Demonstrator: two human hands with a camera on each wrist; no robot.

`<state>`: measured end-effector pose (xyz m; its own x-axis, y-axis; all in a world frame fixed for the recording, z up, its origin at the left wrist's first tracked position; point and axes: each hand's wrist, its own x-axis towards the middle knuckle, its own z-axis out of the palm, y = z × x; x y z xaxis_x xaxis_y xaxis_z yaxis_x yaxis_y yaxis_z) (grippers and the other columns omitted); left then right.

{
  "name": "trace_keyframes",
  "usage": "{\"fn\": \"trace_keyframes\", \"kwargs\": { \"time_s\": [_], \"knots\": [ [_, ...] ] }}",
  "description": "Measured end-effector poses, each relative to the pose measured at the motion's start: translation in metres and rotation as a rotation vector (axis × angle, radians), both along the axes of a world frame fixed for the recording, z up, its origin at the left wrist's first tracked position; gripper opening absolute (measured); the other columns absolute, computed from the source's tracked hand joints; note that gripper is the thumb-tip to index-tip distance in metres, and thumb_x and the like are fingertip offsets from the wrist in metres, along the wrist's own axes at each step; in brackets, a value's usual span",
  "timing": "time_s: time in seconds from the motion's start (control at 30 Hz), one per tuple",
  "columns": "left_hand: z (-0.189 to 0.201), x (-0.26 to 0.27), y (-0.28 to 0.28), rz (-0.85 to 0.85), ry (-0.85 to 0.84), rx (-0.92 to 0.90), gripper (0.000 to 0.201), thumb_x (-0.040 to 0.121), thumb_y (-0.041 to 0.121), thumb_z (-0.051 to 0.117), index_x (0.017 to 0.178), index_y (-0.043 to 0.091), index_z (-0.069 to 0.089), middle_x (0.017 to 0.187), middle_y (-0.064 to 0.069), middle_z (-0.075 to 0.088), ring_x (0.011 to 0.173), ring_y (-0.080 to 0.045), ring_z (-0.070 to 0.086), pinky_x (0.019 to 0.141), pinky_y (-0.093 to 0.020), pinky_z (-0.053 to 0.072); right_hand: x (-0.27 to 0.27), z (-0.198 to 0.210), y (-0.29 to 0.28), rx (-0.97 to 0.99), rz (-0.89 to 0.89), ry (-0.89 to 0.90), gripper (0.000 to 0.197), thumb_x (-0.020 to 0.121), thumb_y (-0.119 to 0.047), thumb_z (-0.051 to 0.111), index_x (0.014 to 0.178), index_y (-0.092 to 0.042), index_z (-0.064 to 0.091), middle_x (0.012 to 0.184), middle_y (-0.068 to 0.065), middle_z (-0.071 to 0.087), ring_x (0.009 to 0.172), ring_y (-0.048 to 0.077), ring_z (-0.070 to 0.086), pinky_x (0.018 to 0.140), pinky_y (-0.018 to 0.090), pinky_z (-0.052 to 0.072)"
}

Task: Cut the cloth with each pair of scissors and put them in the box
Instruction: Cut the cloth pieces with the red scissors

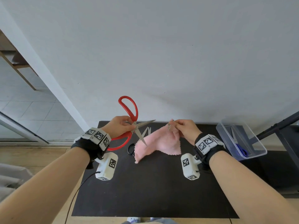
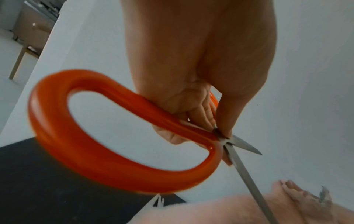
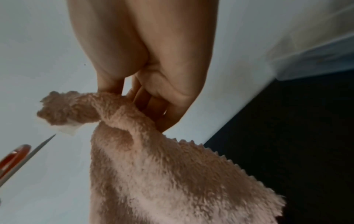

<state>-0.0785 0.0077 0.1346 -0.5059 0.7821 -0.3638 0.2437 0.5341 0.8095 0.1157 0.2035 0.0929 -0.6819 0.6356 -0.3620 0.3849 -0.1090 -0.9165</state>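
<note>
My left hand (image 1: pixel 120 127) grips the red-handled scissors (image 1: pixel 129 110) close to the pivot, blades spread wide, one handle loop (image 2: pixel 63 121) sticking up. One blade (image 1: pixel 141 136) points down over the pink cloth (image 1: pixel 160 143); the other points right. My right hand (image 1: pixel 184 127) pinches a bunched corner of the cloth (image 3: pixel 157 166) and lifts it off the black mat (image 1: pixel 153 191). The clear plastic box (image 1: pixel 258 148) stands at the right with blue-handled scissors (image 1: pixel 241 147) inside.
Black-handled scissors (image 1: pixel 131 148) lie on the mat, partly hidden under the cloth, their blades (image 1: pixel 148 130) showing behind it. A white wall rises just behind the mat. A dark frame (image 1: pixel 278 126) stands to the right of the box.
</note>
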Motion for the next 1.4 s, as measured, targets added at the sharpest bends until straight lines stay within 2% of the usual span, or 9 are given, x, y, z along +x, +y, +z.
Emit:
{"fn": "trace_keyframes", "kwargs": {
  "time_s": [0.17, 0.3, 0.37, 0.6, 0.87, 1.0, 1.13, 1.23, 1.4],
  "knots": [
    [-0.003, 0.013, 0.012, 0.129, -0.140, 0.088, 0.015, 0.088, 0.019, 0.066, 0.099, 0.009, 0.065, 0.074, -0.004, 0.074, 0.054, -0.009, 0.064, 0.052, -0.018, 0.050, -0.012, 0.005, -0.025, -0.331, -0.037, 0.221, 0.014, 0.089, -0.016, 0.061, 0.091, -0.004, 0.069, 0.082, 0.006, 0.068, 0.076, 0.018, 0.062, 0.077, 0.032, 0.052],
    [-0.002, 0.023, 0.020, 0.161, -0.217, 0.147, 0.014, 0.087, 0.018, 0.066, 0.098, 0.009, 0.064, 0.078, -0.013, 0.074, 0.071, -0.025, 0.069, 0.078, -0.038, 0.054, -0.023, 0.016, -0.040, -0.443, 0.010, 0.312, 0.015, 0.092, -0.010, 0.056, 0.096, -0.002, 0.068, 0.080, 0.006, 0.073, 0.074, 0.016, 0.069, 0.068, 0.025, 0.056],
    [-0.002, 0.024, 0.021, 0.157, -0.214, 0.155, 0.012, 0.087, 0.019, 0.066, 0.097, 0.012, 0.064, 0.078, -0.013, 0.074, 0.070, -0.025, 0.067, 0.081, -0.040, 0.053, -0.026, 0.018, -0.044, -0.438, 0.040, 0.309, 0.013, 0.090, -0.007, 0.058, 0.098, -0.002, 0.068, 0.084, 0.006, 0.074, 0.076, 0.015, 0.070, 0.067, 0.022, 0.055],
    [-0.001, 0.028, 0.021, 0.137, -0.193, 0.152, 0.017, 0.086, 0.021, 0.068, 0.099, 0.010, 0.063, 0.066, -0.003, 0.071, 0.056, -0.016, 0.063, 0.059, -0.026, 0.053, -0.035, 0.013, -0.048, -0.347, 0.005, 0.230, 0.015, 0.083, -0.004, 0.067, 0.099, -0.002, 0.068, 0.099, 0.014, 0.069, 0.089, 0.022, 0.066, 0.080, 0.028, 0.056],
    [0.002, 0.027, 0.023, 0.156, -0.213, 0.154, 0.015, 0.085, 0.013, 0.068, 0.095, 0.004, 0.062, 0.067, -0.007, 0.069, 0.062, -0.019, 0.065, 0.069, -0.028, 0.057, -0.038, 0.012, -0.050, -0.406, 0.020, 0.251, 0.023, 0.085, -0.013, 0.066, 0.104, 0.000, 0.069, 0.107, 0.020, 0.068, 0.096, 0.025, 0.065, 0.091, 0.033, 0.052],
    [0.004, 0.025, 0.022, 0.171, -0.193, 0.158, 0.013, 0.084, 0.014, 0.069, 0.091, 0.006, 0.062, 0.063, -0.003, 0.070, 0.056, -0.013, 0.065, 0.060, -0.020, 0.056, -0.034, 0.017, -0.045, -0.581, 0.061, 0.308, 0.034, 0.095, -0.011, 0.049, 0.121, 0.008, 0.058, 0.111, 0.019, 0.064, 0.098, 0.023, 0.062, 0.087, 0.029, 0.049],
    [0.004, 0.027, 0.022, 0.161, -0.209, 0.156, 0.010, 0.085, 0.011, 0.068, 0.090, 0.006, 0.060, 0.059, -0.001, 0.069, 0.050, -0.009, 0.063, 0.050, -0.016, 0.050, -0.033, 0.019, -0.047, -0.484, 0.076, 0.268, 0.029, 0.094, 0.002, 0.048, 0.121, 0.009, 0.058, 0.106, 0.015, 0.066, 0.094, 0.021, 0.064, 0.088, 0.027, 0.052],
    [0.002, 0.028, 0.022, 0.141, -0.215, 0.160, 0.010, 0.085, 0.012, 0.069, 0.089, 0.006, 0.061, 0.066, -0.005, 0.071, 0.057, -0.013, 0.066, 0.059, -0.023, 0.056, -0.035, 0.017, -0.052, -0.394, 0.070, 0.242, 0.020, 0.092, -0.001, 0.054, 0.109, 0.001, 0.065, 0.100, 0.011, 0.068, 0.089, 0.018, 0.064, 0.082, 0.024, 0.054],
    [0.005, 0.029, 0.023, 0.126, -0.229, 0.175, 0.011, 0.085, 0.011, 0.069, 0.088, 0.005, 0.060, 0.068, -0.007, 0.072, 0.062, -0.019, 0.068, 0.070, -0.031, 0.058, -0.041, 0.016, -0.053, -0.297, 0.017, 0.180, 0.028, 0.091, -0.011, 0.060, 0.116, -0.002, 0.065, 0.109, 0.015, 0.068, 0.098, 0.022, 0.063, 0.093, 0.034, 0.051]
  ]
}}
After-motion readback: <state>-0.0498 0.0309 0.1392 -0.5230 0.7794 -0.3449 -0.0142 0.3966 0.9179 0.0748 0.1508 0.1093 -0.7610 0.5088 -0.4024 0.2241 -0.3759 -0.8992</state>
